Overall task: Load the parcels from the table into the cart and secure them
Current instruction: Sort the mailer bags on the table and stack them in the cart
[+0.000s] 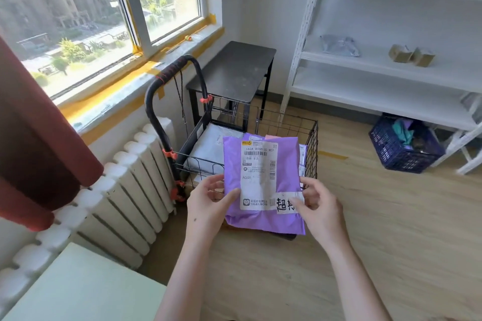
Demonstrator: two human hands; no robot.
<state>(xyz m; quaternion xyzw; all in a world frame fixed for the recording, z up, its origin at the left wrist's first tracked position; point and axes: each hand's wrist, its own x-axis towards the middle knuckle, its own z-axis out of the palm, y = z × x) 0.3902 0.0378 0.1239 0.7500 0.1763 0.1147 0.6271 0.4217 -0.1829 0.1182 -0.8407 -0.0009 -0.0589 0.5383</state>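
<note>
I hold a purple mailer parcel [284, 164] with a white shipping label over the near edge of the black wire cart [311, 138]. My left hand [208, 203] grips the parcel's left edge, thumb on its front. My right hand [317, 206] pinches its lower right corner, thumb on a white strip with handwriting. Inside the cart lies a white mailer parcel [208, 143], and other parcels peek out behind the purple one. The cart's black handle [167, 81] rises at the left with an elastic cord [181, 96] hanging from it.
A pale table corner [78, 289] is at the bottom left. A white radiator [125, 190] and a red curtain [34, 143] line the window wall. A small dark table [234, 68] stands behind the cart. White shelving [391, 73] with parcels and a blue crate [401, 148] are at the right.
</note>
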